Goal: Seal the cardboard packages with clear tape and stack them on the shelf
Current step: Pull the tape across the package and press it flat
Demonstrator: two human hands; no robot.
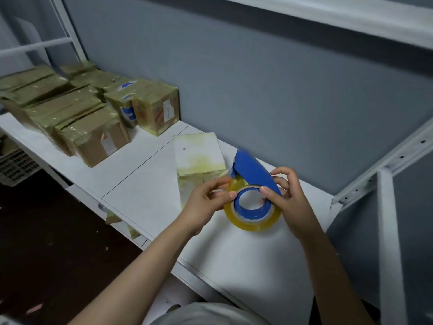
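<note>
Both forearms come up from the lower edge of the view and meet above the middle of the white shelf, the wrists a little bent towards each other. The hands hold the tape tool in the air, above the board and not resting on it.

The left hand has its fingers curled. Its thumb and forefinger pinch the left rim of the tape roll, which is clear with a yellow tint, and the other fingers are folded under the palm.

The right hand grips the blue dispenser that carries the roll. The thumb presses on the blue core ring at the front, and the other fingers curve round the back of the blue guard, with the fingertips showing over its upper edge. The guard rises up and to the left from the roll, towards the wall.

Just behind the left hand lies a white package, flat on the shelf near its back edge, with yellowish tape already over its near part. Its lowest corner is hidden by the left fingers.

At the far left end of the shelf stand the sealed packages, brown cardboard under glossy tape, close together in rows from the front edge to the back edge. Some carry white labels, and two near the wall have blue marks.

A white upright post closes the right end of the shelf, and an upper shelf crosses the top right corner. Under the left end, a pale basket stands beside the dark floor.
</note>
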